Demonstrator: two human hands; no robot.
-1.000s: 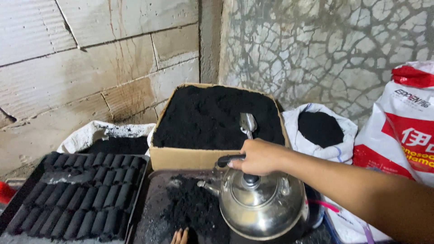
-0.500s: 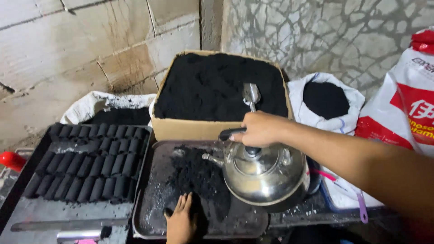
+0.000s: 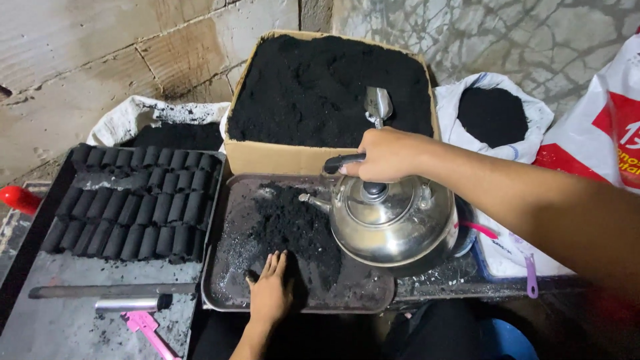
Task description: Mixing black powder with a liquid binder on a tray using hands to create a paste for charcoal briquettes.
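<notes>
At the far left edge a red object [image 3: 18,199] pokes into view. Next to it a dark tray [image 3: 40,220] carries rows of black cylindrical briquettes [image 3: 137,200], with a long flat bar [image 3: 110,291] lying across the near end, a metal tube [image 3: 127,305] just beside it and a pink tool [image 3: 150,330] nearest of all. Behind this tray a white sack [image 3: 143,110] holds black powder.

In the middle sits a shallow metal tray [image 3: 230,293] with a loose heap of black powder [image 3: 290,227] on it. The left hand [image 3: 270,293] lies flat on the tray's near part, palm down, fingers [image 3: 273,263] straight and close together, their tips touching the powder and gripping nothing. Beyond the tray a cardboard box [image 3: 287,159] is filled to the brim with black powder, and a small metal scoop [image 3: 378,105] stands in it (handle end hidden behind the hand).

To the right, the right hand [image 3: 387,155] has its fingers clamped around the black handle [image 3: 341,162] of a shiny steel kettle [image 3: 393,223], which is over the right end of the metal tray, spout pointing left toward the heap; whether it rests on the bench or is lifted I cannot tell. Further right stand a second white sack [image 3: 493,110] of powder and a red and white bag [image 3: 600,133].
</notes>
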